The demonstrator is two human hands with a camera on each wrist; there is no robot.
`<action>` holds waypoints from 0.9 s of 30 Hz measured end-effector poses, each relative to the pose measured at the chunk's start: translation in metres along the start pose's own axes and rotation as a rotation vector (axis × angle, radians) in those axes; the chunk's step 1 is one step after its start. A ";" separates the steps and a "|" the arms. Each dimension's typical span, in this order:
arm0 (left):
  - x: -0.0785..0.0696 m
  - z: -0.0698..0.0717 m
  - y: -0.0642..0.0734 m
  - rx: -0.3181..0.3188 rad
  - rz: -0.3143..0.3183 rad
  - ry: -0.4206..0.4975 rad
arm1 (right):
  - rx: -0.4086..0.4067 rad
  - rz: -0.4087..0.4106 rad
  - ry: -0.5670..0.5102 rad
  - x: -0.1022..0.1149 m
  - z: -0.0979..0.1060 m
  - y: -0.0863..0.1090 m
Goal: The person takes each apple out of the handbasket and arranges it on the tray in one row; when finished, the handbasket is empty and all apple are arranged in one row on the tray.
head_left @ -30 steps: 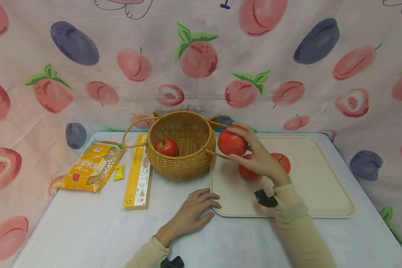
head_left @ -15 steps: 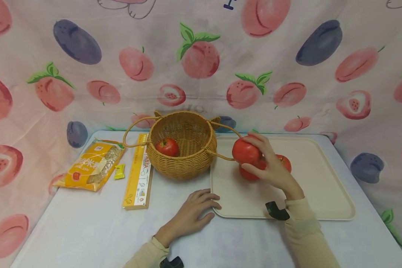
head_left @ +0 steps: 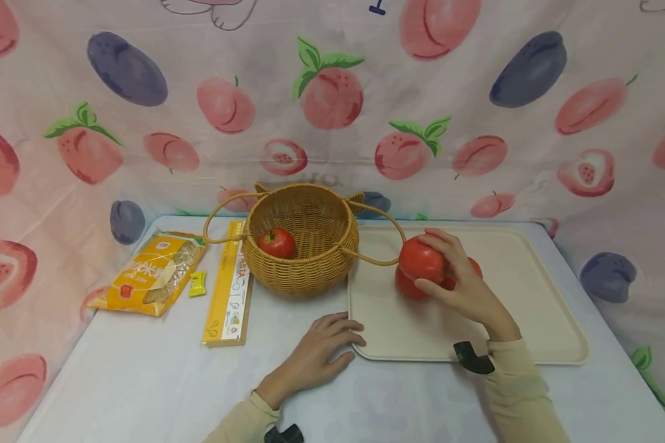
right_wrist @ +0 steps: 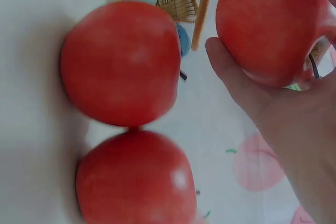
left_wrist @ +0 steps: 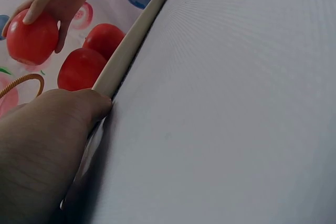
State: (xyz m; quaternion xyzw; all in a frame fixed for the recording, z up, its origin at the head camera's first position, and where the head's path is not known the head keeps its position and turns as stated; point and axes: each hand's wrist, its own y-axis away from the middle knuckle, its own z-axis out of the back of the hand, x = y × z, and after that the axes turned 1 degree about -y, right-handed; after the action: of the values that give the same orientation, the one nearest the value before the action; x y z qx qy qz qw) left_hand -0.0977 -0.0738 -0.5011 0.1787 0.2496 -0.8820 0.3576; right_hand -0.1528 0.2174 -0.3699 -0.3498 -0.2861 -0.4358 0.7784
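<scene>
My right hand (head_left: 460, 286) grips a red apple (head_left: 420, 258) between thumb and fingers, above the beige tray (head_left: 532, 295). Two more apples stand on that tray; in the right wrist view one apple (right_wrist: 123, 64) sits beside another apple (right_wrist: 136, 182), lower than the held one. The held apple partly hides them in the head view. With its fingers loosely extended, my left hand (head_left: 321, 351) rests on the table, fingertips at the tray's near left corner. A wicker basket (head_left: 299, 274) with looped handles stands left of the tray, one apple (head_left: 277, 243) inside it.
Left of the basket lies a long yellow and white pasta box (head_left: 227, 307). Beyond it are a small yellow packet (head_left: 197, 284) and an orange bag of grain (head_left: 152, 271). A fruit-print curtain (head_left: 332, 147) hangs behind the table.
My right hand has carried the apple rightward and toward me, away from the basket's right handle to above the tray's apples. The left hand has stayed where it was.
</scene>
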 end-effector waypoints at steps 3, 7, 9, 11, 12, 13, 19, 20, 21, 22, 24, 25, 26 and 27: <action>0.000 -0.001 0.000 0.002 0.005 -0.003 | -0.004 -0.002 0.018 -0.014 0.002 0.003; 0.001 -0.002 0.000 0.010 0.011 -0.014 | -0.007 -0.017 0.044 -0.032 0.005 0.007; 0.001 -0.002 0.000 0.013 0.013 -0.018 | -0.011 -0.019 0.051 -0.037 0.006 0.007; 0.001 -0.001 0.000 0.015 0.012 -0.018 | -0.011 -0.016 0.057 -0.040 0.007 0.008; 0.001 -0.001 0.000 0.015 0.011 -0.017 | -0.011 -0.018 0.061 -0.041 0.008 0.008; 0.001 -0.001 0.000 0.014 0.009 -0.015 | -0.010 -0.021 0.060 -0.042 0.008 0.008; 0.001 0.000 0.000 0.016 0.012 -0.010 | 0.004 -0.034 0.088 -0.045 0.008 0.009; 0.000 0.000 0.000 0.016 0.014 -0.012 | 0.004 -0.041 0.096 -0.045 0.008 0.009; 0.000 0.000 0.000 0.014 0.011 -0.017 | 0.004 -0.048 0.106 -0.045 0.009 0.009; 0.000 0.000 0.000 0.014 0.014 -0.016 | 0.001 -0.058 0.115 -0.045 0.010 0.010; 0.000 0.000 0.000 0.011 0.008 -0.024 | -0.011 -0.079 0.125 -0.044 0.012 0.011; 0.000 0.000 0.000 0.008 0.004 -0.028 | -0.017 -0.085 0.126 -0.042 0.013 0.012; 0.000 0.000 0.000 0.007 0.003 -0.029 | -0.023 -0.088 0.122 -0.040 0.015 0.013; 0.000 0.000 0.000 0.007 0.001 -0.029 | -0.029 -0.084 0.124 -0.037 0.016 0.014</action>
State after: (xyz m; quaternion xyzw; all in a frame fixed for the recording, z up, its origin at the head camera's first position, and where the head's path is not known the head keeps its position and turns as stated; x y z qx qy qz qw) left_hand -0.0980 -0.0740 -0.5010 0.1675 0.2411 -0.8852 0.3609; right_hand -0.1600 0.2529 -0.3919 -0.3211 -0.2456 -0.4931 0.7703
